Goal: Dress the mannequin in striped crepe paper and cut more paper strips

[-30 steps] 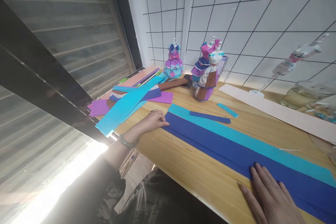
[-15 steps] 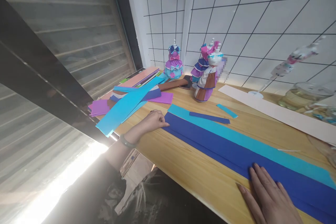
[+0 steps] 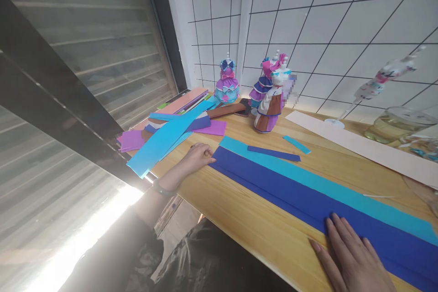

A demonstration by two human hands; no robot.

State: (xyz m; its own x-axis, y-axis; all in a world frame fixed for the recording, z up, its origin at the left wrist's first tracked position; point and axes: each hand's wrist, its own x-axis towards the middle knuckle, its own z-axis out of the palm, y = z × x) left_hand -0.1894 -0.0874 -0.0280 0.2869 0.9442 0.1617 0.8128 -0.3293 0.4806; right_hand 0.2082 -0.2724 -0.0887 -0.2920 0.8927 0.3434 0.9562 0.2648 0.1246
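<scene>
A long dark blue paper strip (image 3: 280,194) runs from the middle of the table toward the lower right, with a crease along its near side. Over its far side, a light blue strip (image 3: 308,175) shows beyond the edge. At the near left corner of the dark blue strip, my left hand (image 3: 196,157) is closed, thumb and fingers pinching the corner. My right hand (image 3: 357,255) lies flat on the same strip at the lower right, fingers spread. A narrow dark blue piece (image 3: 273,153) rests across the light blue strip, and a small light blue scrap (image 3: 296,144) lies behind it.
Piled paper strips (image 3: 171,132) in several colours cover the table's left end. Small dressed figures (image 3: 226,82) stand along the back by the tiled wall. A pale pink strip (image 3: 359,146), a white stand (image 3: 333,123) and a glass container (image 3: 397,125) are at the right.
My left hand has shifted slightly left along with the strip's corner. My right hand stays flat in nearly the same place.
</scene>
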